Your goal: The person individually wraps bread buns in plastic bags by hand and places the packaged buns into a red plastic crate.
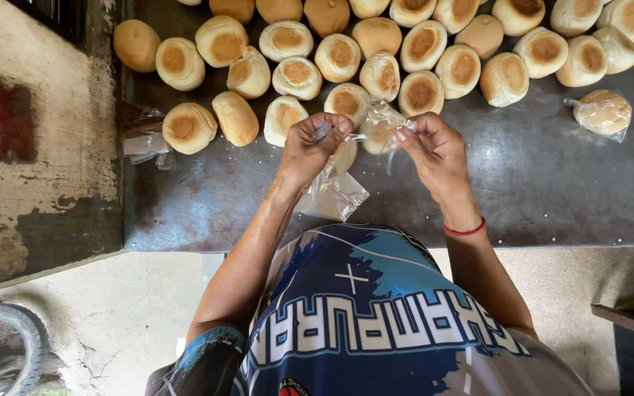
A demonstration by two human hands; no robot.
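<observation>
A clear plastic bag (376, 128) with one round bun (379, 136) inside sits between the two hands, just above the dark metal table (552, 183). The bun is only partly visible through the crinkled film. The left hand (313, 147) pinches the bag's mouth at its left edge, fingertips (340, 126) pressed together on the film. The right hand (438, 150) pinches the opposite edge, thumb and fingers closed on the plastic. A red band (465, 230) circles the right wrist.

Just below the left hand, a small stack of empty clear bags (335, 194) lies flat on the table, near the edge closest to the person. Directly beyond the grip, touching or nearly touching the held bag, begins a crowd of unwrapped buns (376, 51), pale brown with darker toasted centres, packed side by side in rough rows across the far part of the table. Well to the right of the right hand, one already bagged bun (602, 111) rests apart from the rest. Far to the left of the left hand, more crumpled plastic (141, 136) lies at the table's edge, beside a worn plastered wall (38, 147). Below the wrists, the person's blue and white shirt (361, 315) fills the lower view, and a tyre (1, 345) shows in the bottom left corner.
</observation>
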